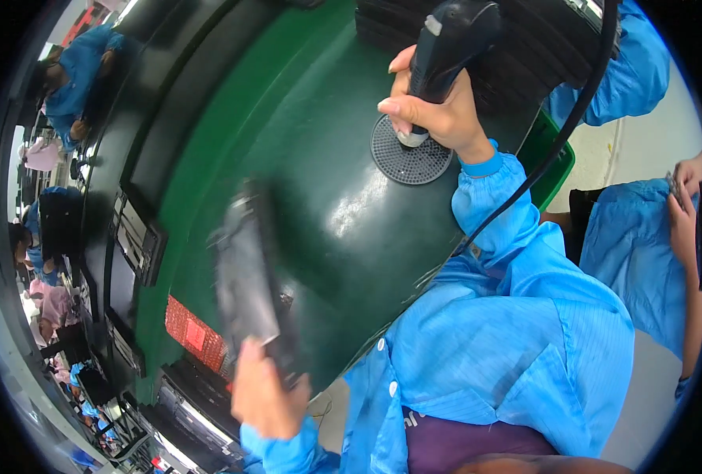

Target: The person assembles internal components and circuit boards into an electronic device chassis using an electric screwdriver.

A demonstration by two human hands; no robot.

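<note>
My right hand (446,114) is wrapped round a black electric screwdriver (446,55). Its pale nose points down at a round grey screw tray (410,167) full of small holes; whether the tip touches it I cannot tell. Toward the lower left, my left hand (270,395) grips the near end of a flat, dark rectangular panel (244,276). That panel is smeared by motion and seems tilted above the green bench mat (335,261), so its exact kind does not show.
A red bubble-wrap sheet (195,336) lies left of the panel, near a stack of dark panels (189,419). More black stacked parts (525,59) stand at the far right. A black cable (556,146) crosses beside my right arm. Over a green bin (558,170), co-workers in blue sit close by.
</note>
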